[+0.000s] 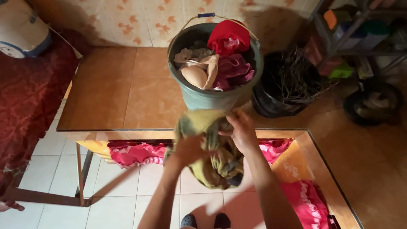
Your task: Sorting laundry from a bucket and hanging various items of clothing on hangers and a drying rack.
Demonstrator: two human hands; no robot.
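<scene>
A crumpled olive-yellow cloth (212,152) hangs bunched at the centre of the frame, just below the bucket, with its folds twisted and its lower end sagging into a rounded lump. It is gripped from both sides, one side low and the other near the top, and its upper edge reaches up against the bucket's base.

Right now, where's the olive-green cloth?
Head view, centre: the olive-green cloth is bunched in both hands, left hand and right hand, just below the green bucket.

Warm, dim light fell from behind the hands (216,140), casting arm shadows onto the floor tiles (120,206); edges looked stretched, slightly soft.
</scene>
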